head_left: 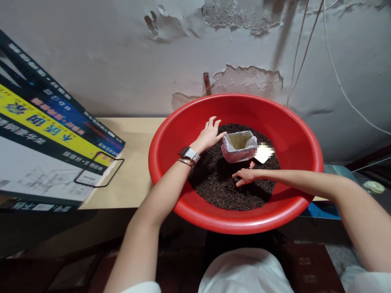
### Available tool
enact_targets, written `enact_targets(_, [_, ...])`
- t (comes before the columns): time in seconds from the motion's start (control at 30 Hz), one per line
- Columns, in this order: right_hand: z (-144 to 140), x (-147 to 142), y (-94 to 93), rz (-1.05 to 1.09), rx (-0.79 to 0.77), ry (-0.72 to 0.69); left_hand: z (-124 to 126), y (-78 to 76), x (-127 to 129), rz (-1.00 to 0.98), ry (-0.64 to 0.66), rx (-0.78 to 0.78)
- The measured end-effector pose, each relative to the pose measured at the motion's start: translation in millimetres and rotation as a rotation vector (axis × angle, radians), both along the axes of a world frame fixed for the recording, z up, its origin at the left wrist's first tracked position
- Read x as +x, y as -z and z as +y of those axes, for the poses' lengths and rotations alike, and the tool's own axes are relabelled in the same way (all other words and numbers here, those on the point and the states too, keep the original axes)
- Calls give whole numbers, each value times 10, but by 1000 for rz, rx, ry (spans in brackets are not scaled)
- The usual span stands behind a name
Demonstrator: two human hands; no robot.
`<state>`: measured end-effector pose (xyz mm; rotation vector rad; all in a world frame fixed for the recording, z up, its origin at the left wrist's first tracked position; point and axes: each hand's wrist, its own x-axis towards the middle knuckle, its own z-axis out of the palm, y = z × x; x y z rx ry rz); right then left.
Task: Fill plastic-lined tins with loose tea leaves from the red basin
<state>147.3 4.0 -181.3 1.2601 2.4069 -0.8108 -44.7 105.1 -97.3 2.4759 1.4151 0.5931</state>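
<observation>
A big red plastic basin (159, 152) holds a layer of dark, loose shreds (210, 185) that look like dry tea leaves. On them rests a small box-shaped container (236, 152) lined with a clear plastic bag; its open top faces up. My left hand (209, 136), with a watch on the wrist, hovers at the container's left side with fingers spread, thumb close to its rim; whether it touches I cannot tell. Just in front of the container, my right hand (246, 176) reaches down to the leaves, fingers apart, fingertips at their surface. Nothing shows in either hand.
A white, partly blurred piece (264, 154) lies right of the container. The basin stands on a pale wooden table (134, 162). Tall printed cardboard boxes (55, 134) and a thin black frame (100, 185) are at left. Cords (301, 57) hang along the peeling wall.
</observation>
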Motion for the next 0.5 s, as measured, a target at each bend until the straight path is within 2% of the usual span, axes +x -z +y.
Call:
enact_targets(0.17, [3,-166,-742,180,25,-27,11,-109,-25,18,-100,89])
enact_targets(0.27, [144,-100,-1105,278,118,49,50,-146,-64,-42,-127,142])
enact_targets(0.37, [357,14,-1278,350,273,201,61,-149,-82,-55,-134,163])
enact_targets(0.5, [564,121,-1242,403,481,403,11,-140,-46,-9,-127,140])
